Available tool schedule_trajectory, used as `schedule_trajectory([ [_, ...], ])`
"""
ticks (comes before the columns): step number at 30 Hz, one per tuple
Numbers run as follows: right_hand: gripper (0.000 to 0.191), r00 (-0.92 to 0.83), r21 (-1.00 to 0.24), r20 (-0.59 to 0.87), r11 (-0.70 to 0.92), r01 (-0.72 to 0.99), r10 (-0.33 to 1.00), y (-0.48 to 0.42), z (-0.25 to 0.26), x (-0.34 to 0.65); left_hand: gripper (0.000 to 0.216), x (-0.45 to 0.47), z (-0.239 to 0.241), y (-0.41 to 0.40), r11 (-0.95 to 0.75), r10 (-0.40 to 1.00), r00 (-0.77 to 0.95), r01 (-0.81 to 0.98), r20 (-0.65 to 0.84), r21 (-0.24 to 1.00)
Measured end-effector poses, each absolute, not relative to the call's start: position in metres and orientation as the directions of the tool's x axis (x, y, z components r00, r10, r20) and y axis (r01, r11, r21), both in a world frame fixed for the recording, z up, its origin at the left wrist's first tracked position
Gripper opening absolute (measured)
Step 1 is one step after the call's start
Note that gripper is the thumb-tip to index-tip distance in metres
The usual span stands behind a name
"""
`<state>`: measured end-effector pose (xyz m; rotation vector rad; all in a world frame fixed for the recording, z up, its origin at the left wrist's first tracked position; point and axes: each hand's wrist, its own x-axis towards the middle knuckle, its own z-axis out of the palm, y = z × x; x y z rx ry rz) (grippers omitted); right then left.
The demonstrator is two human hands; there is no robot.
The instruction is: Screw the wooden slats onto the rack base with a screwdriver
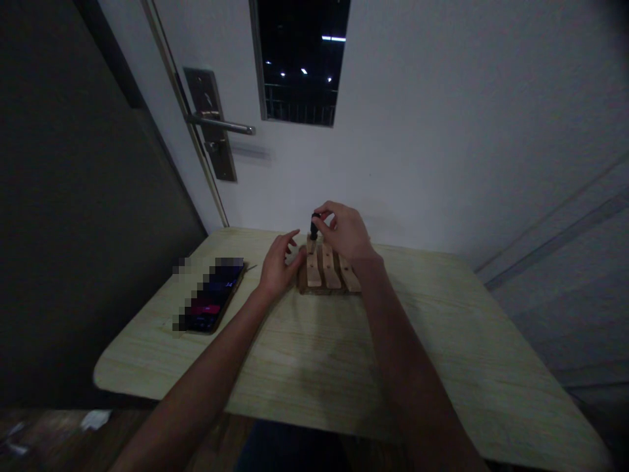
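A small black-handled tool [314,226] stands upright in the fingertips of my right hand [344,229]. Its lower end meets the top of the leftmost light wooden block [313,270]; the tip cannot be made out. Beside it sit a middle wooden block [329,270] and a right one [348,276], the latter partly behind my right wrist. All three blocks rest on a brown wooden base [303,283]. My left hand [280,265] is at the base's left side, fingers apart, thumb at or very near its edge.
A lit phone [216,295], partly pixelated, lies on the pale wooden table [275,373] to the left, with a thin object [251,267] near its top corner. Behind the table stands a white door with a metal handle [221,123] and a dark window [302,65].
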<state>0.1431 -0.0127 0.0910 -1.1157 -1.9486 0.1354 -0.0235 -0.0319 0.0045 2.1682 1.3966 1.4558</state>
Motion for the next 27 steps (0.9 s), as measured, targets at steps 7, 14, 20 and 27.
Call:
schedule_trajectory([
  [7,0.012,-0.228,-0.531,0.622,0.617,0.581,0.749,-0.013,0.095,0.150,0.051,-0.008,0.037,-0.018,-0.708,0.635,0.168,0.515,0.754,0.482],
  [14,0.020,-0.247,-0.530,0.633,0.643,0.553,0.734,-0.015,0.098,0.158,0.023,0.003,0.040,-0.010,-0.648,0.700,0.093,0.500,0.708,0.575],
  [20,0.034,0.055,-0.566,0.695,0.499,0.656,0.717,-0.023,0.072,0.215,0.047,0.005,0.040,-0.014,-0.663,0.680,0.098,0.507,0.727,0.551],
  [27,0.054,0.073,-0.888,0.333,0.287,0.359,0.940,-0.017,0.008,0.250,0.033,0.007,0.039,-0.009,-0.728,0.612,0.171,0.503,0.772,0.466],
])
